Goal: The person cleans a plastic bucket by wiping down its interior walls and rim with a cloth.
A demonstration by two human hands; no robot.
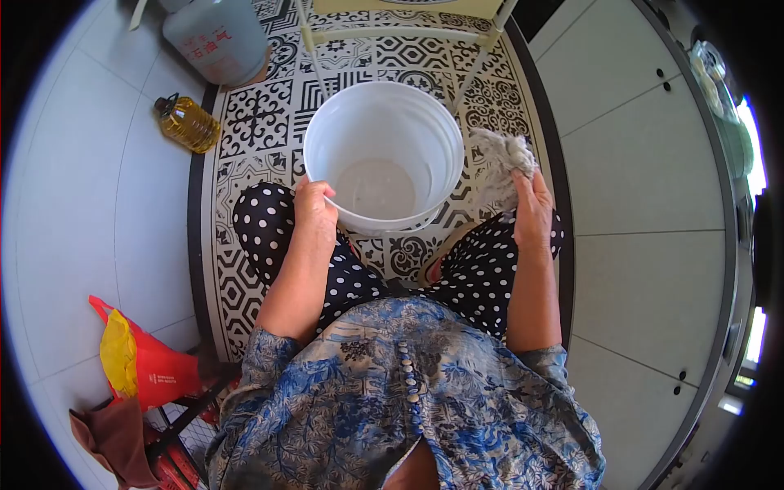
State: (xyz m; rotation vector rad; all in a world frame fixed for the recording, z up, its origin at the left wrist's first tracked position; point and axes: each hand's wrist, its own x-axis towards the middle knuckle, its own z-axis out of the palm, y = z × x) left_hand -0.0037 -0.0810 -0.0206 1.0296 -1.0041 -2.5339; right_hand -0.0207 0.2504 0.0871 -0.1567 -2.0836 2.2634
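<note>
A large white bucket [376, 188] stands upright on the patterned floor between my knees, its open top toward me. My left hand [315, 204] grips its rim at the near left, fingers closed over the edge. Off to the right of the bucket, my right hand [532, 204] holds a crumpled greyish-white cloth [508, 159] that hangs from its closed fingers, apart from the bucket. Only the pale inner wall and bottom of the bucket show inside it.
A grey gas cylinder [216, 41] and an oil bottle [188, 124] stand at the upper left. A light-framed stand [400, 34] is beyond the bucket. Cabinets [645, 180] line the right. A red bag [167, 374] and brown cloth [114, 441] lie lower left.
</note>
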